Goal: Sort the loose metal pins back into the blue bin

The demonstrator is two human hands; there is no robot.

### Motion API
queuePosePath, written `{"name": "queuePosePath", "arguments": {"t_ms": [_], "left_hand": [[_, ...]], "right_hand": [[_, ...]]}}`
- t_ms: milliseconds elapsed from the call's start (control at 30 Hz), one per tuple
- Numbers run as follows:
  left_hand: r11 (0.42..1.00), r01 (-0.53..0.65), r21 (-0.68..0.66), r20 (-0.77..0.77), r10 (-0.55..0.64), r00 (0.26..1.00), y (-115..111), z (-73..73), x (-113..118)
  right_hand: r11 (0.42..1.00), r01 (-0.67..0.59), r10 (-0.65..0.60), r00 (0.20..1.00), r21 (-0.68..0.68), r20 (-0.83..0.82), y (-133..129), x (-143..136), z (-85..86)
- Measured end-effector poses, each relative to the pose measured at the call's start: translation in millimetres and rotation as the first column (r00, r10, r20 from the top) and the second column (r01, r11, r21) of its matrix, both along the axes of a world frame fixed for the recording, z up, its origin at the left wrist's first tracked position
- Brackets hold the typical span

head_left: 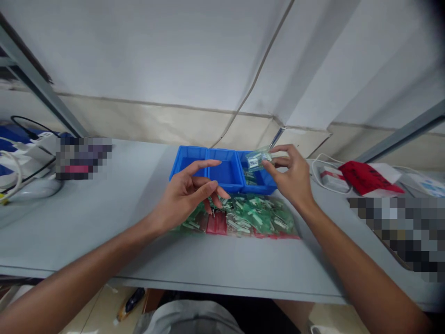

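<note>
- Head view: my right hand [295, 178] pinches one clear plastic packet [255, 161].
- My left hand [182, 191] is half-open, gripping nothing.
- Blue bin [259, 189] contains some; larger pile [262, 215] outside.

Muted light around me
Soft shadows band the right wall [358, 60]; the far-right corner [438, 14] darkens; side patches [403, 232] look pixelated.

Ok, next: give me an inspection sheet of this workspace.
Surface: grey tabletop.
Work items: heaped green-tinted packets before three blue bins; more in the right bin.
Hands: left hand loosely open over the heap; right hand pinches one packet at the right bin.
Clutter: likely mouse, left; red packet, white box, right.
Cables: beside power strip, around the box, along the wall.
Surroundings: wall, metal frame; pixelated patches unreadable.
</note>
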State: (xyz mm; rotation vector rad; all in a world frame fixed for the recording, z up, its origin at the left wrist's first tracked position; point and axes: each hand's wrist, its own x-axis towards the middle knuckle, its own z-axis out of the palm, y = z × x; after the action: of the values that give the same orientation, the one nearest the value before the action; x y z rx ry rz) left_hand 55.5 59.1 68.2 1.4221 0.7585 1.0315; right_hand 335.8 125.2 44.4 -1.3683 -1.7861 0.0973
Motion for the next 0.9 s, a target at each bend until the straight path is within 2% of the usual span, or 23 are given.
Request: {"name": "queuePosePath", "arguments": {"t_ms": [133, 267, 367, 433, 467, 500, 533, 567, 633, 667, 767, 900], "left_hand": [[1.000, -0.007, 0.007, -0.034, 0.007, 0.999, 1.8, -4.5, 0.0], [1.000, -0.006, 0.016, -0.069, 0.007, 0.998, 1.3, -5.2, 0.3], [0.999, 0.023, 0.039, -0.106, -0.019, 0.994, 0.5, -6.0, -0.8], [0.992, 0.020, 0.128, -0.190, 0.005, 0.982, 1.4, -8.0, -3.1], [0.972, 0.004, 0.234, -0.256, 0.058, 0.965, 2.6, -9.4, -4.6], [0.925, -0.003, 0.381, -0.330, 0.139, 0.934, 4.3, -10.9, -6.3], [0.840, 0.020, 0.542, -0.397, 0.234, 0.887, 6.5, -12.4, -8.1], [0.719, 0.079, 0.691, -0.440, 0.332, 0.834, 8.8, -14.0, -9.8], [0.508, 0.287, 0.812, -0.524, 0.417, 0.743, 13.0, -17.2, -12.4], [0.440, 0.375, 0.816, -0.558, 0.428, 0.711, 14.6, -19.0, -13.1], [0.349, 0.513, 0.784, -0.621, 0.441, 0.648, 16.2, -25.9, -12.5], [0.292, 0.547, 0.785, -0.615, 0.477, 0.628, 15.7, -34.5, -9.1]], "right_hand": [[0.994, -0.091, 0.101, 0.978, -0.062, 0.180, 23.9, 15.0, -7.4], [0.995, -0.087, 0.101, 0.932, -0.054, 0.347, 18.4, 17.9, -9.6], [0.985, -0.125, 0.166, 0.889, -0.121, 0.427, 12.2, 19.1, -10.4], [0.971, -0.164, 0.225, 0.870, -0.172, 0.438, 10.2, 19.1, -10.4], [0.967, -0.179, 0.242, 0.864, -0.181, 0.442, 9.5, 18.5, -9.9], [0.967, -0.194, 0.249, 0.863, -0.168, 0.439, 8.8, 17.6, -8.8], [0.968, -0.212, 0.249, 0.867, -0.134, 0.431, 7.7, 16.2, -7.3], [0.968, -0.235, 0.248, 0.875, -0.083, 0.415, 6.3, 14.3, -5.3], [0.957, -0.288, 0.252, 0.894, 0.044, 0.370, 1.6, 9.3, -1.1], [0.944, -0.313, 0.260, 0.900, 0.102, 0.350, -1.5, 6.3, 0.7], [0.903, -0.371, 0.288, 0.897, 0.218, 0.335, -12.1, -3.3, 2.6], [0.856, -0.427, 0.307, 0.873, 0.291, 0.379, -21.7, -13.7, -1.2]]}}
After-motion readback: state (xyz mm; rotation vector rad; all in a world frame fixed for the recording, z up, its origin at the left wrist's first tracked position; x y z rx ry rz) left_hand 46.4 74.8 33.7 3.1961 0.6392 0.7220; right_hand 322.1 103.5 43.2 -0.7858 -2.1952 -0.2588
